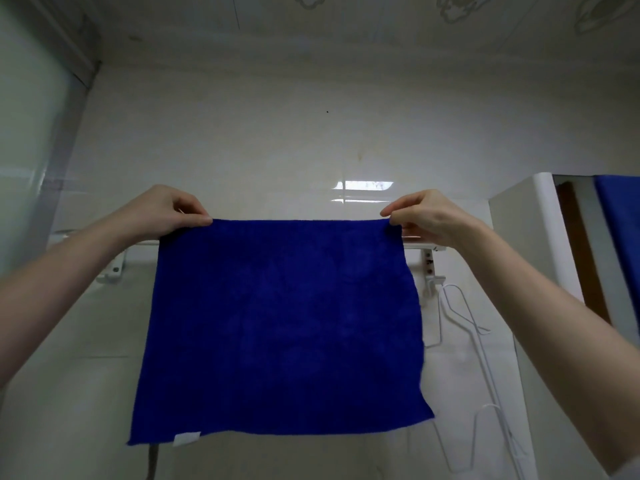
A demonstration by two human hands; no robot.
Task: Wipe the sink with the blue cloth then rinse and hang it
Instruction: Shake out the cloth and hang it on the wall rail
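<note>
Head view: blue cloth point(284, 327) hangs spread flat, held up in front of a white towel rail point(417, 244) on the wall point(277, 150), its top edge level and just above the rail. Left hand point(166, 211) pinches the upper left corner between thumb and curled fingers. Right hand point(426, 216) pinches the upper right corner likewise. White tag point(186, 438) shows at the cloth's lower edge. Wire hangers point(460, 313) hang below the rail's right bracket, near a white cabinet point(519, 237).
</note>
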